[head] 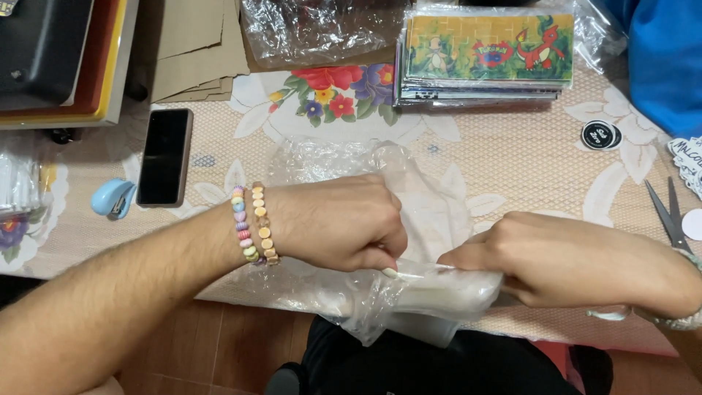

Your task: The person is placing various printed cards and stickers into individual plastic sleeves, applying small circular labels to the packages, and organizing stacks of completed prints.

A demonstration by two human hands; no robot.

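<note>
Plastic bag [431, 292]: clear, crumpled, lying at the near edge of the counter [512, 168] and hanging partly over it, toward the person's lap. It appears to hold a flat stack of pale sleeves or smaller bags; the contents cannot be told for certain through the film.

Left hand [336, 223]: closed, fingertips pinching the film at the bag's upper edge. 2 bead bracelets [254, 223] sit on this wrist.

Right hand [563, 260]: closed around the right end of the bag, thumb and fingers pinching the same edge just beside the left hand's grip. The 2 hands nearly touch.

Progress, as judged: the bag's mouth is gripped from both sides but not visibly spread, and nothing has been drawn out of it. The work reads as at an early stage, with opening and any removal of contents not yet done.

Surroundings: a looser sheet of clear plastic [409, 183] lies under and behind the hands. A phone [165, 156] and a small blue stapler [113, 197] lie to the left. A wrapped stack of colourful cards [486, 55] stands at the far side, scissors [669, 212] at the right edge, round stickers [601, 135] near them.
</note>
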